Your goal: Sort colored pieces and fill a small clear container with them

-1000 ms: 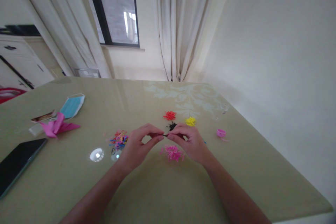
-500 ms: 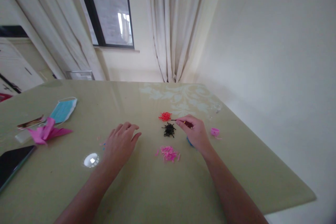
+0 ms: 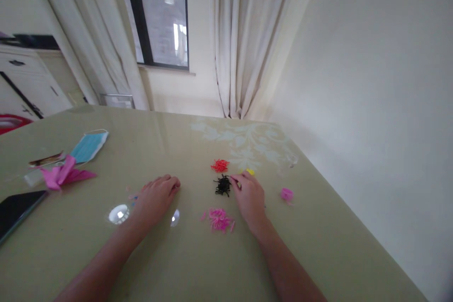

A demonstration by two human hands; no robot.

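My right hand (image 3: 250,200) is pinched at the right edge of a small pile of black strands (image 3: 222,185), with a thin black strand at its fingertips. Behind that pile lies a heap of red strands (image 3: 220,165); in front of it are pink strands (image 3: 219,220). Some yellow pieces (image 3: 250,171) show just beyond my right knuckles. My left hand (image 3: 155,199) rests on the table to the left, fingers curled together; whatever they may hold is hidden. Tiny blue bits (image 3: 134,199) lie beside its wrist side.
A pink coil (image 3: 287,194) sits to the right. On the left are a pink folded-paper bird (image 3: 63,174), a blue face mask (image 3: 89,147) and a dark phone (image 3: 19,210). The glossy table (image 3: 198,264) meets a wall on the right.
My right hand has come nearer and slightly left, from between the red and black piles to the black pile's edge. My left fingers, spread before, have curled in. The view has shifted slightly.
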